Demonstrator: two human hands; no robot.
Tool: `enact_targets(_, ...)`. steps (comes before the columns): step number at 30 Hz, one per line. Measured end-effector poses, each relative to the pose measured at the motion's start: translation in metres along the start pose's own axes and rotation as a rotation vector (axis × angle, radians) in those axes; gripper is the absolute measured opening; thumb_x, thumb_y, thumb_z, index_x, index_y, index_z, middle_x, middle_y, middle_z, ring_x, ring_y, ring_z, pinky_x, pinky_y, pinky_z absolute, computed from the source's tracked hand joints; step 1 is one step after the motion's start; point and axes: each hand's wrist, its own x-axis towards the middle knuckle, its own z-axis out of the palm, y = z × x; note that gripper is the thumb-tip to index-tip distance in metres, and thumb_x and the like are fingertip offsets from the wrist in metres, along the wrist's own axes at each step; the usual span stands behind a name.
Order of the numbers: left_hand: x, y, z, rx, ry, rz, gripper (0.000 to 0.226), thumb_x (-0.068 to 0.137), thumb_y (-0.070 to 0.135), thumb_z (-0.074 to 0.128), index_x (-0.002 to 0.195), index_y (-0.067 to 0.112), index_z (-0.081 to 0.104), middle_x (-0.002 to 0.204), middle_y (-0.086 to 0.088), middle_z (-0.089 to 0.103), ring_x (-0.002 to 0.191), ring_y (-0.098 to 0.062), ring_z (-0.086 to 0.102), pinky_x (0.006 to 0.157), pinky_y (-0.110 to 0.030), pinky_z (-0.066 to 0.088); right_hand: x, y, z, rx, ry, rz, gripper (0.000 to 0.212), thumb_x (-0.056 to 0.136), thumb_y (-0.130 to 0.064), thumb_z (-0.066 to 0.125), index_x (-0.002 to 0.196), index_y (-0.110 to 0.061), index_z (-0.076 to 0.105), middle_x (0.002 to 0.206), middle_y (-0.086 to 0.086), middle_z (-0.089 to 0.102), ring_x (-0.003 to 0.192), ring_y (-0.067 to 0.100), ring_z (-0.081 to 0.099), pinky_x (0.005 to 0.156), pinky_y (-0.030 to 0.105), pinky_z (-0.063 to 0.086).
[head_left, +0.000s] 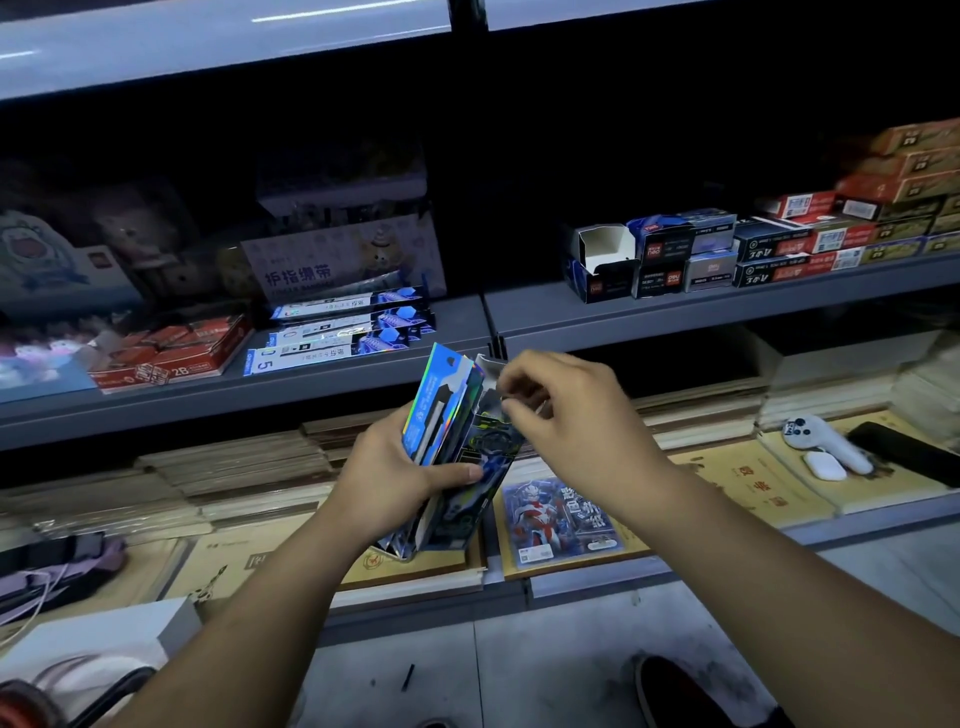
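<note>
My left hand (395, 475) grips a bundle of flat blue and dark blister packs (452, 441), held upright in front of the shelves, thumb across the front pack. My right hand (566, 415) is at the top of the bundle, its fingers curled and pinching the upper edge of one pack. Several matching blue packs (343, 332) lie stacked on the middle shelf (363, 379), up and to the left of my hands.
Red 2B boxes (171, 353) sit left of the stacked packs. Dark and red stationery boxes (727, 249) fill the right shelf. Below lie notebooks, a colourful card pack (561, 514), a white controller (826, 441) and an earbud case (826, 465). A shoe (680, 691) shows on the floor.
</note>
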Motion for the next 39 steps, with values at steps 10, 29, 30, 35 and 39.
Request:
enact_targets(10,0.001,-0.001,0.001,0.018,0.002,0.003,0.047,0.068,0.018,0.096,0.106,0.025,0.07,0.096,0.01,0.08,0.088,-0.01,0.076,0.089,-0.043,0.061,-0.002,0.0,0.003,-0.059,0.011,-0.026,0.013,0.096,-0.016,0.067,0.107,-0.022,0.071,0.098,-0.005,0.069,0.086,0.018,0.064,0.075,0.042,0.055)
enact_targets(29,0.004,-0.01,0.008,0.259,-0.037,0.028,0.051,0.069,0.027,0.095,0.109,0.035,0.066,0.093,0.018,0.074,0.082,0.012,0.066,0.06,-0.003,0.041,0.003,-0.009,0.001,0.183,0.043,0.004,0.011,0.087,-0.013,0.077,0.094,-0.02,0.073,0.085,-0.01,0.058,0.066,0.01,0.053,0.064,0.018,0.044)
enact_targets(30,0.005,-0.011,0.008,0.266,-0.04,0.028,0.05,0.068,0.028,0.095,0.109,0.035,0.066,0.092,0.018,0.075,0.081,0.012,0.066,0.06,-0.003,0.041,0.003,-0.009,0.001,0.2,0.028,0.025,0.01,0.087,-0.011,0.077,0.09,-0.019,0.072,0.084,-0.01,0.059,0.065,0.009,0.052,0.064,0.016,0.043)
enact_targets(35,0.008,-0.014,0.007,0.247,-0.025,0.007,0.055,0.065,0.033,0.096,0.112,0.035,0.068,0.094,0.018,0.077,0.082,0.006,0.069,0.068,-0.014,0.048,0.01,-0.01,-0.006,0.478,0.129,0.246,0.011,0.098,-0.007,0.064,0.09,-0.015,0.061,0.069,0.005,0.068,0.056,0.02,0.067,0.052,0.031,0.05)
enact_targets(39,0.009,-0.016,0.005,0.223,-0.013,0.002,0.062,0.064,0.036,0.097,0.119,0.035,0.068,0.098,0.019,0.077,0.088,0.002,0.071,0.081,-0.028,0.057,0.013,-0.012,-0.021,0.804,0.225,0.367,0.009,0.105,-0.008,0.053,0.096,-0.01,0.051,0.075,0.013,0.069,0.063,0.035,0.074,0.058,0.044,0.061)
